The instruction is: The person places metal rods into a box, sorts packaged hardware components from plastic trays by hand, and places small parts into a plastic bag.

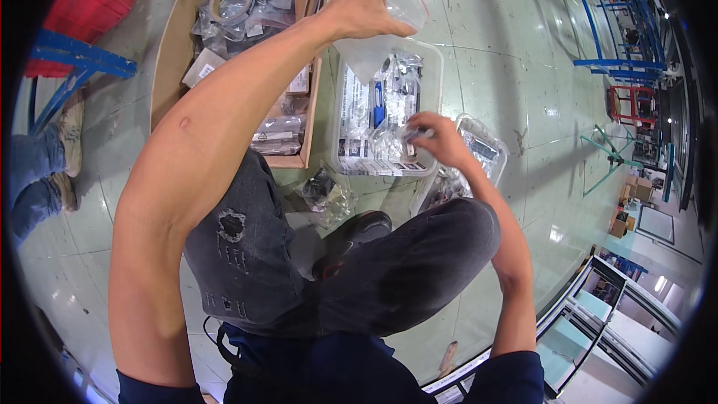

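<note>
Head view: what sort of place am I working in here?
Probably a factory or warehouse floor: glossy green floor, blue metal racks along an aisle, and a cardboard box and clear bin of bagged parts.

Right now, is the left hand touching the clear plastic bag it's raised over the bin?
Touching. The head view shows the left hand pinching the top of the clear plastic bag, which hangs from its fingers above the clear bin.

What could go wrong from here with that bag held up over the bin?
1. The left hand pinches the clear plastic bag only at its top edge, so it may slip and fall into the white bin.
2. The right hand holds a small packet at its fingertips; it could drop among the bin's similar packets.
3. A loose bagged part lies on the floor by the knee and could be crushed.
</note>
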Demonstrator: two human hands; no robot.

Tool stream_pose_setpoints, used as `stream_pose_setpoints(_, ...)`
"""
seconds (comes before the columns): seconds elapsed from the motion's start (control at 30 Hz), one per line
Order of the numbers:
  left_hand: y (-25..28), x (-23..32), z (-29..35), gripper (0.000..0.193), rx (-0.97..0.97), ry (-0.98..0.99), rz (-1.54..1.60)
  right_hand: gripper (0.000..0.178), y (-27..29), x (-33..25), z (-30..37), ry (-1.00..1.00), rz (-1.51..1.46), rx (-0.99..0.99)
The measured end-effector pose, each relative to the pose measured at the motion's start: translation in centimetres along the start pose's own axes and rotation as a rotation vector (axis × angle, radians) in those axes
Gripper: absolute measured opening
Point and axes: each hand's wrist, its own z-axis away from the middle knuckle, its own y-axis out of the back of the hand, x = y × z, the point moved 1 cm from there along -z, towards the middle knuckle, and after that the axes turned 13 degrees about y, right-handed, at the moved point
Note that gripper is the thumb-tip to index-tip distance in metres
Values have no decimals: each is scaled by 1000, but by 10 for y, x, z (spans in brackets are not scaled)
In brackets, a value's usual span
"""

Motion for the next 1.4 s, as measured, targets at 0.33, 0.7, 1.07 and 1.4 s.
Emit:
stream_pose_setpoints(0.33, -27, 38, 12, 119, -238, -131, 50, 48, 113, -124, -84, -111, -3, 662)
stream_pose_setpoints(0.7, -12, 50, 8, 124, -90, -318, 61, 22, 116, -145, -130, -131, 409, 49)
stream_pose_setpoints(1.07, -23, 50, 16, 124, -8, -512, -159, 15, 79, -110, -89, 330, 199, 288)
stream_pose_setpoints(1.4, -3, 20, 2, 124, -55, -112, -51, 29, -77, 35, -10, 218, 772, 131)
